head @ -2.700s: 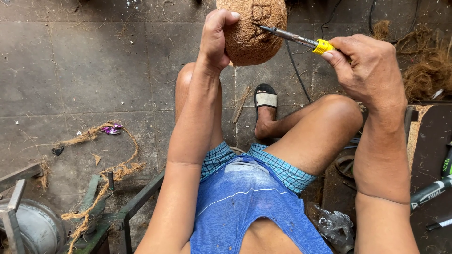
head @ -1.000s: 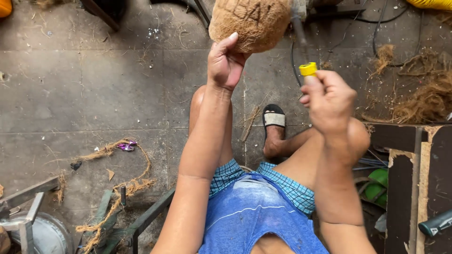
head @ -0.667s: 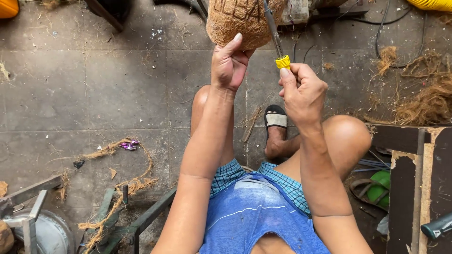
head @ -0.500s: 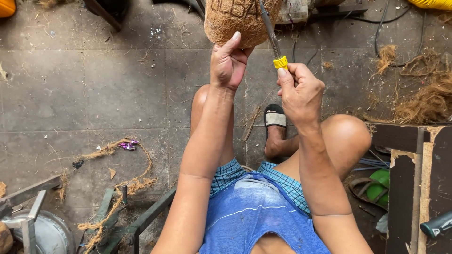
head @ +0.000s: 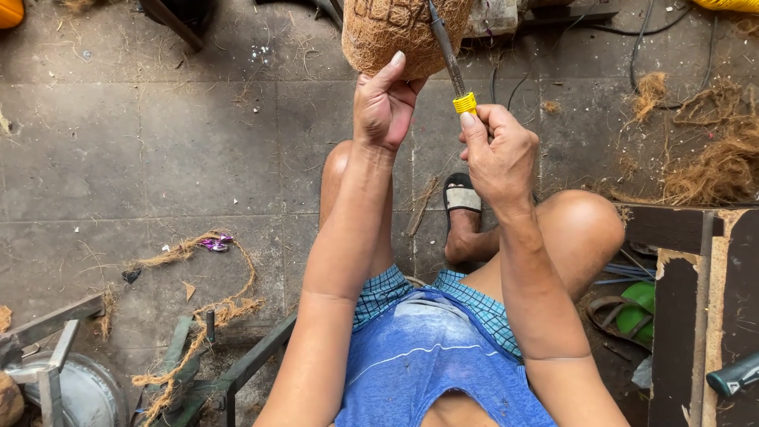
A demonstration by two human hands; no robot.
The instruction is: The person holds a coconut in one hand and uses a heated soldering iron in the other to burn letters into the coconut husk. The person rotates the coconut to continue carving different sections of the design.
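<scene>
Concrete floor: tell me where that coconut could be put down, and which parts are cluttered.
Barest patch: the concrete floor left of the left hand holding the coconut, above the fibre cord. Crowded: coir heap at right, metal frame and pot at lower left, cables at top right.

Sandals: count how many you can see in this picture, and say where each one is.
2. One sandal is on the foot on the floor, below the right hand. A green sandal lies beside the right thigh. Others may be hidden.
</scene>
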